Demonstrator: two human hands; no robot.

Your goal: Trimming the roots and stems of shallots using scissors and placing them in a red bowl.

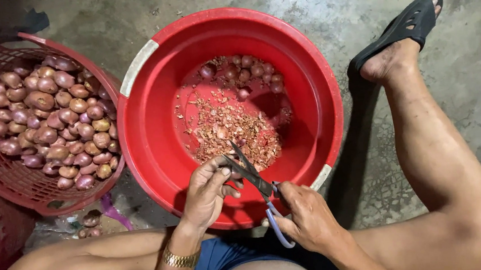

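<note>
My left hand pinches a small shallot between thumb and fingers over the near rim of a red plastic basin. My right hand grips scissors with blue-grey handles; their dark blades are parted at the shallot. The shallot itself is mostly hidden by my fingers. Inside the basin lie a heap of dry trimmings and several trimmed shallots at its far side.
A red mesh basket full of purple-brown shallots stands at the left, touching the basin. My right leg stretches out at the right, its foot in a black sandal. The floor is bare concrete.
</note>
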